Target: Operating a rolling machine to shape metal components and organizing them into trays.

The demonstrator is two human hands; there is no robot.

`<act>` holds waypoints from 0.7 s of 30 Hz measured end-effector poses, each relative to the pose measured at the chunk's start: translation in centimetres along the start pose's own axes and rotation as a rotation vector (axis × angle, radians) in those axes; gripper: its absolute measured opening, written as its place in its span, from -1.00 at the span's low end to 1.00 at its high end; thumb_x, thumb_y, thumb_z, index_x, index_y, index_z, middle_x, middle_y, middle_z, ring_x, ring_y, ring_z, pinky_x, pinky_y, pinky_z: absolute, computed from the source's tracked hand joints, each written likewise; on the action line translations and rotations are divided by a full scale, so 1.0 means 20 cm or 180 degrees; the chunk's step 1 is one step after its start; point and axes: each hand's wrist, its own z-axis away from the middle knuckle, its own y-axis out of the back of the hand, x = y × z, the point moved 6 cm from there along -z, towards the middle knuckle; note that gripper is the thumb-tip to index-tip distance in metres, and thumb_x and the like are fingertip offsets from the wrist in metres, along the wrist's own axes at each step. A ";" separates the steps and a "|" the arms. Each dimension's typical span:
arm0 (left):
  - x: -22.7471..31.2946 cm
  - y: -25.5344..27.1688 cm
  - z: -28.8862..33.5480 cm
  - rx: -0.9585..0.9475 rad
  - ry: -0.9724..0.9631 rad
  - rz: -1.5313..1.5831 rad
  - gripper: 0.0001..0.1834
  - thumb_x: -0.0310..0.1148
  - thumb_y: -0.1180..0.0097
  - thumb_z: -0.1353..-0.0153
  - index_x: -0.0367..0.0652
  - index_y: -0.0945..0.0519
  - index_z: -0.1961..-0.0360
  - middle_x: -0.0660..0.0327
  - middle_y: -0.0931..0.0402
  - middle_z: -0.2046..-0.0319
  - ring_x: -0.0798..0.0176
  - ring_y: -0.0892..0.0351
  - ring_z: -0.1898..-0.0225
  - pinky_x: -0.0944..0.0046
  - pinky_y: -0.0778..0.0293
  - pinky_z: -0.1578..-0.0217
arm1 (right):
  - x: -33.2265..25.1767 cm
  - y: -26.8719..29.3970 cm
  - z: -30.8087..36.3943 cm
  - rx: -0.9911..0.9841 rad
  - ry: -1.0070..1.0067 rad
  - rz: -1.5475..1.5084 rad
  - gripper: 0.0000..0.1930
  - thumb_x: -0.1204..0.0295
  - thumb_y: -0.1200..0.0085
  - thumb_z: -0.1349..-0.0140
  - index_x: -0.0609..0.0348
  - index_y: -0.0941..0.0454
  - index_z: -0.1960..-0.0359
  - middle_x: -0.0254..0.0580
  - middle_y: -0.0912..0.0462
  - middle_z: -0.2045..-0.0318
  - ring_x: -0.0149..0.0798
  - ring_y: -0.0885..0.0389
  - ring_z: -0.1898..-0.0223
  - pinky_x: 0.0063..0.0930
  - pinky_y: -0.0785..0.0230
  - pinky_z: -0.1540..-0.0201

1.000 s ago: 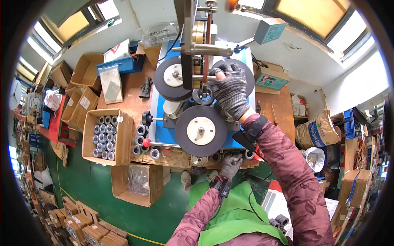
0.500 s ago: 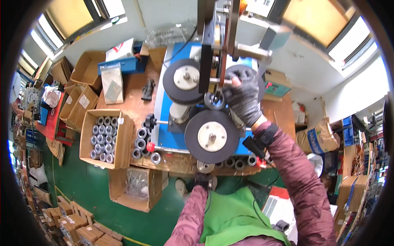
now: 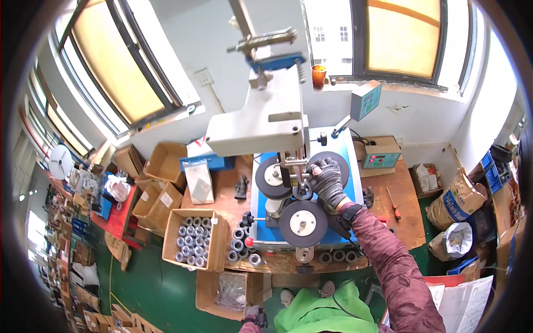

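Note:
My right hand [image 3: 328, 182], in a grey glove, is closed at the end of a short metal bar [image 3: 298, 162] on the polishing machine. Just beside its fingers, a metal ring [image 3: 302, 192] sits among three dark round wheels: a left one [image 3: 268, 182], one partly behind my hand [image 3: 340, 164], and a near one [image 3: 300, 232]. My left hand [image 3: 255, 316], gloved too, hangs low beside an open cardboard box [image 3: 206, 302] with clear plastic inside; its fingers are too small and blurred to read.
A cardboard box [image 3: 219, 240] full of metal rings stands on the left of the wooden bench [image 3: 408, 222]. Loose rings [image 3: 237, 244] lie beside the machine's blue base [image 3: 347, 145]. A screwdriver [image 3: 396, 212] and a teal control box [image 3: 382, 160] are at right. A white machine head [image 3: 255, 130] rises above.
My left hand has moved from the machine's front edge down and left toward the lower box. The right hand stays at the bar. The view has tilted up, showing more wall and windows.

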 end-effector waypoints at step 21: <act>-0.26 0.12 -0.10 0.0535 0.2374 0.4305 -0.85 -0.44 0.03 -0.06 -0.24 -0.50 0.35 0.08 -0.54 0.43 0.15 -0.57 0.44 0.19 -0.51 0.48 | 0.00 0.07 0.03 -0.0176 0.0059 0.0123 -0.82 0.31 -0.06 0.10 0.01 -0.55 0.42 -0.17 -0.52 0.30 -0.04 -0.44 0.18 -0.15 -0.27 0.12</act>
